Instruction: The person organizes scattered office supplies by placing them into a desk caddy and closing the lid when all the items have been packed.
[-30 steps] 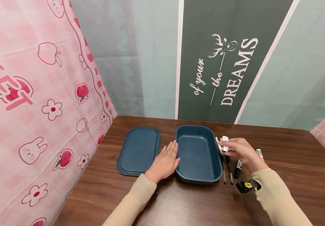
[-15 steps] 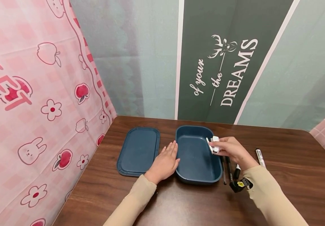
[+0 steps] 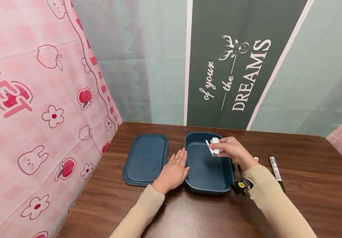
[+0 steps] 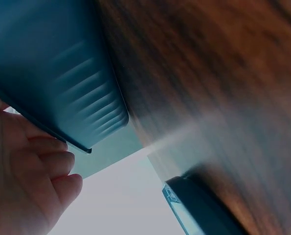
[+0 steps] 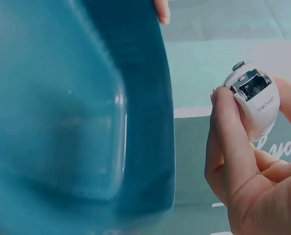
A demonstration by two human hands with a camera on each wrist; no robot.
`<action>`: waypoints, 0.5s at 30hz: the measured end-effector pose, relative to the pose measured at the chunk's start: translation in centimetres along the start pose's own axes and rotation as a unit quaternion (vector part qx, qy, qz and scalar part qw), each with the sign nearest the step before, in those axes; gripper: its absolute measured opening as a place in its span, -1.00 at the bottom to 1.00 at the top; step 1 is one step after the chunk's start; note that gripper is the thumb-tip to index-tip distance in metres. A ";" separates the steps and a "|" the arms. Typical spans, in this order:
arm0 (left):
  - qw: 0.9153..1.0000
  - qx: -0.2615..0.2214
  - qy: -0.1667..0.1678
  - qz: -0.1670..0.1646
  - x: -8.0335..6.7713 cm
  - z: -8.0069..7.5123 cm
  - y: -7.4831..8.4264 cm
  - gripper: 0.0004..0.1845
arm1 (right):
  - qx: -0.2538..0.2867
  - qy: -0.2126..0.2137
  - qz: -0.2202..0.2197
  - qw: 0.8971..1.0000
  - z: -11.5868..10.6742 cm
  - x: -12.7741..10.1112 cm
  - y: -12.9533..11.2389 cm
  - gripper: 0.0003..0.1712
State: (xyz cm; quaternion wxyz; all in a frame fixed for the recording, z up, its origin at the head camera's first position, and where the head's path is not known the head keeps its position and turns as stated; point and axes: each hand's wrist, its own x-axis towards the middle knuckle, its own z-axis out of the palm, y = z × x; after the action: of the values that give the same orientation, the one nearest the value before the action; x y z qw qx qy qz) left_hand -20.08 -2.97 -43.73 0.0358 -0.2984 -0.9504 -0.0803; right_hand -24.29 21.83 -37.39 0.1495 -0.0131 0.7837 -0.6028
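Observation:
A deep blue rectangular box sits in the middle of the table. Against its left side lies my left hand, fingers extended along the rim; the left wrist view shows those fingers by the outer wall. My right hand pinches a small white stapler above the box's far right part. In the right wrist view, the end of the stapler shows a metal mechanism and lettering, with fingers on both sides of it.
A matching blue lid lies flat to the left of the box. A white-and-black marker lies at the right. Closer to the box, pens and another marker are partly hidden by my right arm and its wrist camera.
My right hand has carried the stapler leftward from beside the box's right edge to over its inside. The left hand stays in place.

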 end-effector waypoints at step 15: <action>1.000 -0.002 -0.005 -0.002 0.0 -0.1 -0.2 -0.36 | -0.027 0.007 0.020 0.999 3.7 3.1 -0.9 -0.56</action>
State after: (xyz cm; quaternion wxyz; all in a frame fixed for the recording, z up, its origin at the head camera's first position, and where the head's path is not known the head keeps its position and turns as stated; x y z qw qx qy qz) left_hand -20.21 -3.10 -43.68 0.0303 -0.2974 -0.9509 -0.0807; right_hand -26.46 17.46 -38.11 0.1555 0.0026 0.8005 -0.5788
